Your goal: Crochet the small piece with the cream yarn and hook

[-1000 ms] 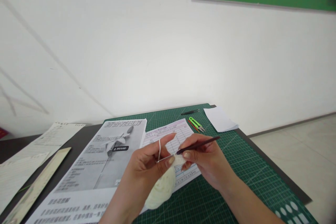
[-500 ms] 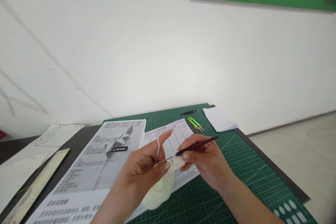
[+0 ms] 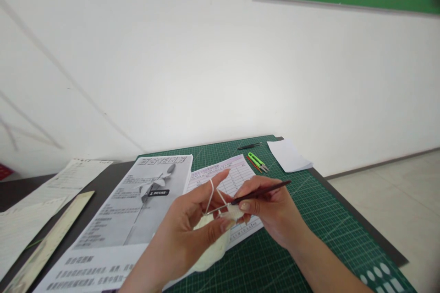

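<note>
My right hand [image 3: 270, 208] is closed around the dark handle of a crochet hook [image 3: 271, 188], whose thin metal shaft points left. Between the thumb and fingers of my left hand [image 3: 187, 224] is a small cream crochet piece [image 3: 234, 212], which my right fingertips also touch. A strand of cream yarn [image 3: 211, 188] loops over my raised left index finger and runs down to the hook and the piece. Below my left hand lies a pale ball of yarn [image 3: 213, 254], partly hidden by the hand.
A green cutting mat [image 3: 295, 242] covers much of the dark table. On it are a printed flower sheet [image 3: 113, 219], a gridded form [image 3: 237, 171], green thread snips [image 3: 256, 161], a dark slim tool [image 3: 249, 146] and white paper [image 3: 288, 155]. A ruler [image 3: 55, 238] lies left.
The yarn over my left index finger now spreads into an inverted V down to the hook. My left thumb has shifted slightly right and down along the crochet piece. The view has moved slightly.
</note>
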A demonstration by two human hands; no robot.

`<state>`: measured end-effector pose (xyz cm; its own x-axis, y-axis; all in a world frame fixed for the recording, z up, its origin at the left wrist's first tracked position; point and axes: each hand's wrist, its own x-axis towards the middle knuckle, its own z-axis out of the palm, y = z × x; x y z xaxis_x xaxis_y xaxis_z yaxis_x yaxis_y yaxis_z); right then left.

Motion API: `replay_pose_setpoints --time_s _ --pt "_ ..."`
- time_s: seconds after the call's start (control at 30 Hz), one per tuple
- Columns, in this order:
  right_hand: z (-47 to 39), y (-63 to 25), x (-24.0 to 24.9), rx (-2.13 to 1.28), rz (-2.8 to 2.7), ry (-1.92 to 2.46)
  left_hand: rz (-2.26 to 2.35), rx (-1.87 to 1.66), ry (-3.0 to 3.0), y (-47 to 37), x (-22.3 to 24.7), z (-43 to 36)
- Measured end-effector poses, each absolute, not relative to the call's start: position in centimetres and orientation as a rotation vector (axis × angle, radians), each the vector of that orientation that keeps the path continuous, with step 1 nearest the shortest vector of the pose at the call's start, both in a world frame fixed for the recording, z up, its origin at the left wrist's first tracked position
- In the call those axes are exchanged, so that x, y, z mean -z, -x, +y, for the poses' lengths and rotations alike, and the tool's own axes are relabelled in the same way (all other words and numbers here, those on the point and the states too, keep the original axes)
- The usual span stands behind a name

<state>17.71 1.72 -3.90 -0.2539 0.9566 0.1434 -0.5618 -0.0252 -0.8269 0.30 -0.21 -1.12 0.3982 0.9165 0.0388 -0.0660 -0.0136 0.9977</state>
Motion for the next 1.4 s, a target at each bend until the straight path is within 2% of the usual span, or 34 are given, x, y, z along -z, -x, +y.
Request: replay_pose_setpoints --time_s 0.37,0.77,0.93,1.4 --pt "1.5 -17.5 4.0 -1.491 -0.981 0.56 0.952 -1.092 -1.203 -1.4 1.8 -0.6" --pt "2.0 -17.9 3.8 -1.774 -0.72 0.499 1.066 -1.159 -1.161 -2.2 0.4 -0.8" --pt "2.2 -18.1 4.1 -1.776 -0.718 0.512 1.108 -1.207 -1.182 -2.0 0.3 -0.9" --pt "1.8 -18.4 3.8 -1.645 -0.892 0.463 1.036 -0.995 -1.032 -1.5 0.4 -0.9"
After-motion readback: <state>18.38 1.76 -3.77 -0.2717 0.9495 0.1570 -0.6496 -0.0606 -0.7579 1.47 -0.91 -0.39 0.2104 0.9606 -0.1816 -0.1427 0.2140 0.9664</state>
